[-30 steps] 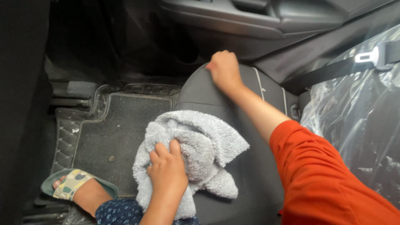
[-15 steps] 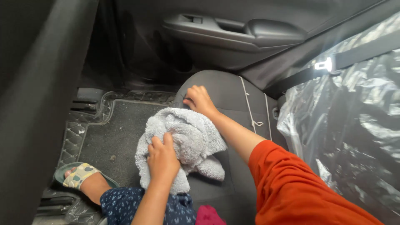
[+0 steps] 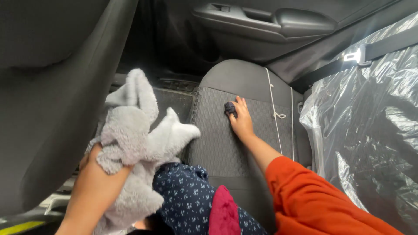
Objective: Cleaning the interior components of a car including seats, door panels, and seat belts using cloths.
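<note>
My left hand (image 3: pixel 93 163) grips a fluffy grey towel (image 3: pixel 135 126) and holds it up off the seat, beside the back of the front seat. My right hand (image 3: pixel 241 119), in an orange sleeve, rests on the dark grey car seat cushion (image 3: pixel 217 139). Its fingertips pinch a small dark object (image 3: pixel 230 108) on the cushion; what it is cannot be made out.
The front seat back (image 3: pixel 52 95) fills the left. A door panel with armrest (image 3: pixel 270 21) lies ahead. Clear plastic covers the seat back (image 3: pixel 370 130) at right, with a seat belt and buckle (image 3: pixel 353 56) above. My knee in dotted navy cloth (image 3: pixel 187 191) is below.
My left hand lifted the towel off the seat toward the left. My right hand drew back from the seat's front edge to mid-cushion and pinched the small dark object. The view tilted up.
</note>
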